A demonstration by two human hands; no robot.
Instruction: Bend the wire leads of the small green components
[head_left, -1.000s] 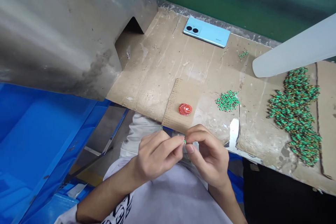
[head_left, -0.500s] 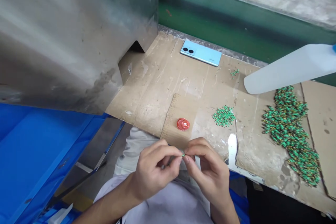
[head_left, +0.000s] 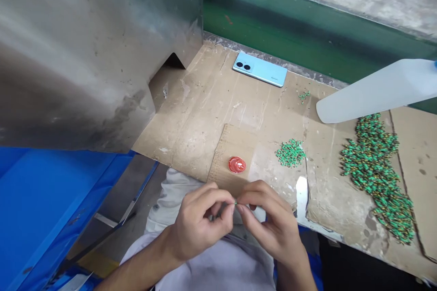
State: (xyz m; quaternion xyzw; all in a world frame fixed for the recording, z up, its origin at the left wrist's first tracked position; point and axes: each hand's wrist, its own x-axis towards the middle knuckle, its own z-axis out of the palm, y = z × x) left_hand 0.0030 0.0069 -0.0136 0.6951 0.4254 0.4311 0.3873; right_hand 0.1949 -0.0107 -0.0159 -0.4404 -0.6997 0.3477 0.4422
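Green and tiny, in the head view: pinching one piece (head_left: 235, 203) between the narrow-set fingers of left hand (head_left: 205, 219) and right hand (head_left: 271, 219), just off the near edge of the cardboard (head_left: 194, 138); probably weighing little, feeling stiff and slipping easily, so needing grip at both ends; seeming to be running lengthwise from hand to hand, but hiding too much for telling direction

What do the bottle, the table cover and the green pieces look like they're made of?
Bottle: probably plastic; smooth, whitish and slightly cloudy.
Table cover: most likely cardboard; dull brown, scuffed, with creases and ragged edges.
Green pieces: shiny green with gold-toned bits, perhaps coated metal, though they're too small to be sure.
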